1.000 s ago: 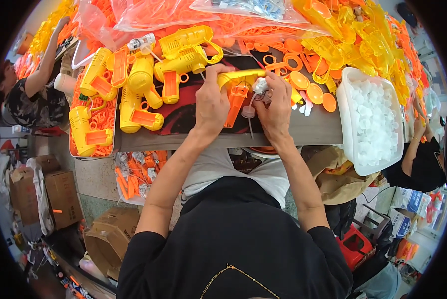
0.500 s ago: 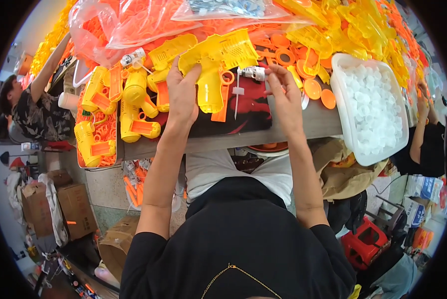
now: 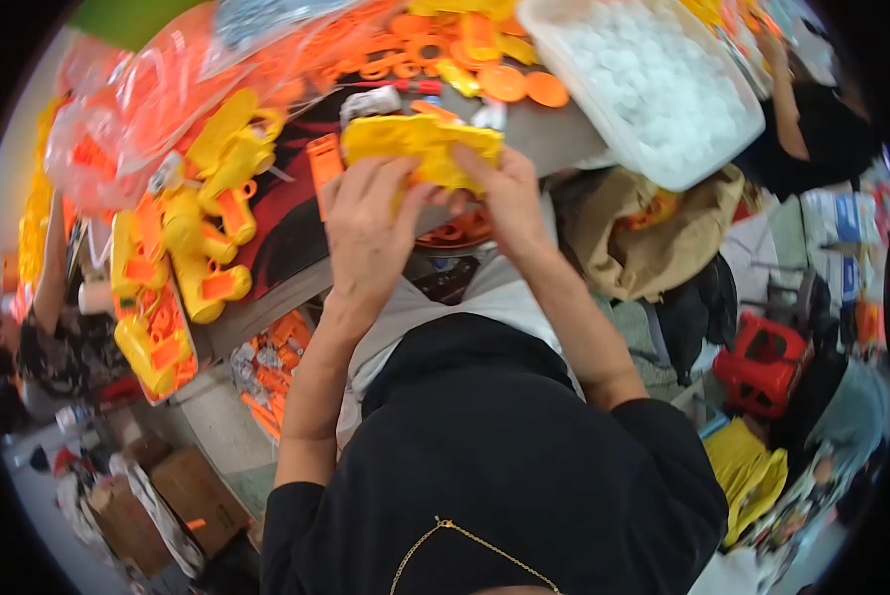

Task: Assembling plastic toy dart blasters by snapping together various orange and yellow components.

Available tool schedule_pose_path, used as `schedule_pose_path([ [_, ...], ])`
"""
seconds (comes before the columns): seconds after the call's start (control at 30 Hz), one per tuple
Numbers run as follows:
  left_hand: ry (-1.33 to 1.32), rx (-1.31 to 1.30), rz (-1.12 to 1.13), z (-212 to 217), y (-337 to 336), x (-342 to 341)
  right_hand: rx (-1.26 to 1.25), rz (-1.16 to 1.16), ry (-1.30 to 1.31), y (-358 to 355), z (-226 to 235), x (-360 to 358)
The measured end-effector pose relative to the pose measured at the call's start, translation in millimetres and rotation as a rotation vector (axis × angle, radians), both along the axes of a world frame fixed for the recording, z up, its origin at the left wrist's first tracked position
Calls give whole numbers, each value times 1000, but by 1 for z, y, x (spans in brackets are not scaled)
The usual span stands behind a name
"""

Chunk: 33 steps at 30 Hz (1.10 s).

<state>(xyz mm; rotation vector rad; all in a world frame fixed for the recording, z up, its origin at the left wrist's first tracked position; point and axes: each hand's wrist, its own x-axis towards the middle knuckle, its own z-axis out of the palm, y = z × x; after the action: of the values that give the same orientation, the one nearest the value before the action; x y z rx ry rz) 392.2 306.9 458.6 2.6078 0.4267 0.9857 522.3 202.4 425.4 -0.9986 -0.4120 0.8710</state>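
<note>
A: What are the two hands doing?

B: Both grip one yellow plastic toy shell (image 3: 420, 147), held up over the near edge of the work table (image 3: 554, 134). The left hand (image 3: 366, 233) clasps it from the left and underneath, fingers curled up against its near face. The right hand (image 3: 505, 198) pinches its right end, thumb and fingers closed on the plastic.

A: So neither hand is spread wide?

B: No, both are wrapped tight on the shell, and they sit close together, almost touching.

A: What lies around it?

B: Just left of the shell an orange flat piece (image 3: 323, 169) rests on a dark red mat (image 3: 286, 213). Further left sits a heap of assembled yellow toy guns (image 3: 202, 213) with orange parts. On the far side, orange rings and discs (image 3: 465, 55) are scattered, with clear bags of orange parts (image 3: 157, 109) at the far left.

A: And to the right?

B: A white tub of white pellets (image 3: 653, 84) stands on the table's right end, well apart from the hands. Beyond it another person's arm (image 3: 787, 84) reaches along the far right. At the left edge a second person (image 3: 53, 327) sits by the table, arm raised toward it
</note>
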Motion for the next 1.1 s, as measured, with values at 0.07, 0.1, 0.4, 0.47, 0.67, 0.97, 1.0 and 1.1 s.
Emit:
schedule_pose_path([
  [0.07,-18,-88,4,-2,-7,-4,74,-36,-23,-1,-4,-12],
  [0.1,-30,-173,43,-3,-11,-6,108,-61,-9,-5,-5,-18],
  [0.4,-39,-122,-210,23,-59,-8,64,-404,-520,-88,10,-41],
  [0.47,-29,-58,-337,31,-72,-7,17,-557,-773,-111,11,-48],
  [0.67,90,-371,-784,29,-88,-25,-183,-1210,70,-260,-86,5],
  [0.97,-40,-1140,-433,4,-40,-41,464,-1280,351,-179,-127,165],
  [1.0,-56,-1084,-337,4,-37,-47,443,-1292,369,-158,-123,174],
  [1.1,-100,-1072,-209,-2,-32,-63,340,-1333,157,-136,-153,224],
])
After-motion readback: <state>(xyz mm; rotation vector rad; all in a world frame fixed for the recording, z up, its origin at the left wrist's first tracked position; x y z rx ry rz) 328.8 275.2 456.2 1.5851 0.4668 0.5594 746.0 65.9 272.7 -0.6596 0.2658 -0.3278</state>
